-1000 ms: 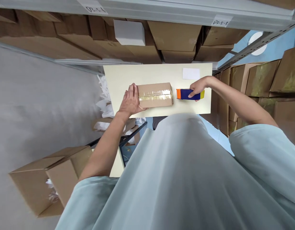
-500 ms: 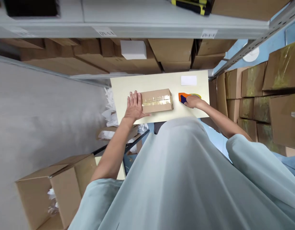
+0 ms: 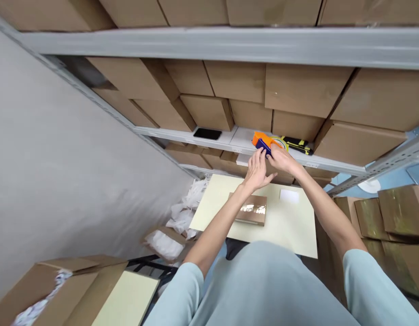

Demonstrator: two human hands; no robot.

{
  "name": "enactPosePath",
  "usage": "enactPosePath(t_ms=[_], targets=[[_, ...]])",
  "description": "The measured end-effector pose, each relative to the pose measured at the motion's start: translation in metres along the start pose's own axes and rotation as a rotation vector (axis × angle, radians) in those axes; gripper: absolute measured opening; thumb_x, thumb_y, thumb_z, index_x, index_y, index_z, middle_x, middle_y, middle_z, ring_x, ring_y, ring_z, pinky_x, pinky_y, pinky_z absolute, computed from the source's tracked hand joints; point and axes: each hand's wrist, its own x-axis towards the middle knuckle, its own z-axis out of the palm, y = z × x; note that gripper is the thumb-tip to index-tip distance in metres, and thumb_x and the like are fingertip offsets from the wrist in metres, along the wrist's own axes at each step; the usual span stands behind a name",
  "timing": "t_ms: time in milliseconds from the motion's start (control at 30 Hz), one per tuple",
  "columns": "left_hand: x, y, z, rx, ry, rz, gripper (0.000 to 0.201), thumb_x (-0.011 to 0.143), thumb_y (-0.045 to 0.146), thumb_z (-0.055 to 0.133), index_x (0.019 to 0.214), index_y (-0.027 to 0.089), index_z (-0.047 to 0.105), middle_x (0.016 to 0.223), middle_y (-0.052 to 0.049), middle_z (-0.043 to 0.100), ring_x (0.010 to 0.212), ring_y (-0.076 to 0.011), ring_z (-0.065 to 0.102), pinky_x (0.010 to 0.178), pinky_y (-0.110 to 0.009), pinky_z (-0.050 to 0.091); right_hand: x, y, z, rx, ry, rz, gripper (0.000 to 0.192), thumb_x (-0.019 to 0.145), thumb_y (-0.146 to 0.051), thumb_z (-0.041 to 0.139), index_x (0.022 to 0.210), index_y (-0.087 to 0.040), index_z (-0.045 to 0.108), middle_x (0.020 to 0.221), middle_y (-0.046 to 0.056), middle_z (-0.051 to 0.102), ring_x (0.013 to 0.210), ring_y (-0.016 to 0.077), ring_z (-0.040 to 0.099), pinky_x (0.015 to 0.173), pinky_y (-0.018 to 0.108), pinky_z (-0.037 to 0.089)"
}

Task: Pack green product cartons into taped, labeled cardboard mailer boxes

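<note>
At the shelf edge, above the table:
Right hand (image 3: 280,159): raised to shelf height, fingers curled around the tape gun (image 3: 265,142), gripping it from the near side.
Left hand (image 3: 257,171): raised beside the right one, fingers held together and slightly bent, tips touching the blue part of the tape gun; thumb sticks out toward the right wrist.
Tape gun: orange and blue body with a roll of clear tape, held up against the front lip of the shelf (image 3: 229,138); whether it rests on the shelf or hangs just in front, cannot tell.
Box (image 3: 252,209): small, brown, sealed along the top with shiny clear tape; lies flat on the table (image 3: 291,231), below both hands and apart from them.
Label (image 3: 289,195): 1 white slip lying flat on the table, just right of the box, not touching it.
Phone (image 3: 207,133): dark flat slab on the shelf, well left of the tape gun.
Black-yellow tool (image 3: 297,145): lies on the shelf just right of the tape gun; kind unclear.
Cartons (image 3: 297,88): brown, stacked in rows on the shelf behind the hands; more stand at the right beside the table.
Open carton (image 3: 53,290): bottom left on the floor, white paper showing inside.
Paper heap (image 3: 185,213): crumpled white sheets left of the table.
Sleeves: pale blue, short, both forearms bare.
</note>
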Motion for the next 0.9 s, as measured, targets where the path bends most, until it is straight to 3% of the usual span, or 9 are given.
enactPosePath(t_ms=[100,200,333,467,567,667,800,900], targets=[[0.026,-0.006,-0.014,0.012,-0.009,-0.038,0.115,0.093,0.057,0.082,0.183,0.011,0.026,0.184,-0.035,0.034,0.176,-0.0529,0.030,0.140,-0.074,0.029,0.041,-0.010,-0.018,-0.095,-0.047,0.033,0.048,0.110,-0.023,0.047,0.151,0.000,0.059,0.147,0.036,0.073,0.138,0.0463,0.072,0.117,0.053,0.055],[0.026,-0.007,-0.015,0.023,-0.024,-0.051,0.112,0.090,0.045,0.083,0.181,0.009,0.028,0.185,-0.034,0.033,0.176,-0.0521,0.030,0.141,-0.072,0.028,0.066,-0.015,-0.017,-0.150,-0.085,0.077,0.050,0.109,-0.022,0.055,0.154,0.000,0.058,0.148,0.036,0.074,0.143,0.0438,0.071,0.120,0.051,0.053],[-0.002,-0.013,-0.004,-0.003,-0.009,-0.105,0.100,0.095,0.042,0.076,0.179,0.011,0.032,0.184,-0.033,0.037,0.173,-0.0505,0.036,0.139,-0.072,0.032,0.079,-0.011,0.002,-0.170,-0.100,0.098,0.057,0.108,-0.020,0.055,0.161,0.003,0.055,0.158,0.035,0.069,0.151,0.0420,0.064,0.129,0.052,0.046],[-0.056,-0.039,0.011,-0.038,-0.040,-0.274,0.090,0.100,0.047,0.073,0.175,0.010,0.041,0.180,-0.033,0.044,0.170,-0.0509,0.041,0.139,-0.071,0.035,0.061,-0.002,0.034,-0.159,0.104,0.064,0.074,0.110,-0.019,0.042,0.177,0.010,0.030,0.180,0.037,0.044,0.170,0.0442,0.041,0.142,0.061,0.029],[-0.116,-0.069,0.019,-0.062,-0.074,-0.477,0.089,0.099,0.048,0.074,0.172,0.006,0.045,0.180,-0.034,0.045,0.172,-0.0496,0.040,0.142,-0.068,0.032,0.013,0.005,0.090,-0.054,0.276,0.087,0.080,0.116,-0.034,0.033,0.185,0.000,0.012,0.191,0.031,0.026,0.180,0.0444,0.020,0.144,0.068,0.024],[-0.180,-0.093,0.022,-0.050,-0.083,-0.733,0.084,0.097,0.040,0.074,0.168,0.001,0.048,0.175,-0.035,0.051,0.170,-0.0468,0.045,0.144,-0.063,0.032,-0.066,0.005,0.176,0.164,0.272,0.206,0.085,0.119,-0.054,0.024,0.188,-0.010,0.000,0.195,0.026,0.018,0.183,0.0441,0.012,0.143,0.073,0.025],[-0.230,-0.097,0.023,0.004,-0.174,-0.960,0.068,0.103,0.036,0.064,0.161,0.002,0.055,0.164,-0.031,0.065,0.158,-0.0417,0.061,0.136,-0.055,0.045,-0.157,-0.018,0.280,0.571,0.010,0.416,0.117,0.110,-0.086,0.026,0.184,0.001,0.008,0.191,0.034,0.023,0.181,0.0444,0.025,0.145,0.065,0.028],[-0.233,-0.085,0.029,0.014,-0.249,-1.037,0.057,0.107,0.051,0.063,0.149,0.012,0.065,0.145,-0.024,0.079,0.140,-0.0419,0.074,0.121,-0.052,0.057,-0.173,-0.034,0.313,0.759,-0.087,0.583,0.124,0.104,-0.091,0.042,0.183,0.001,0.015,0.186,0.034,0.035,0.174,0.0439,0.042,0.142,0.059,0.039]])
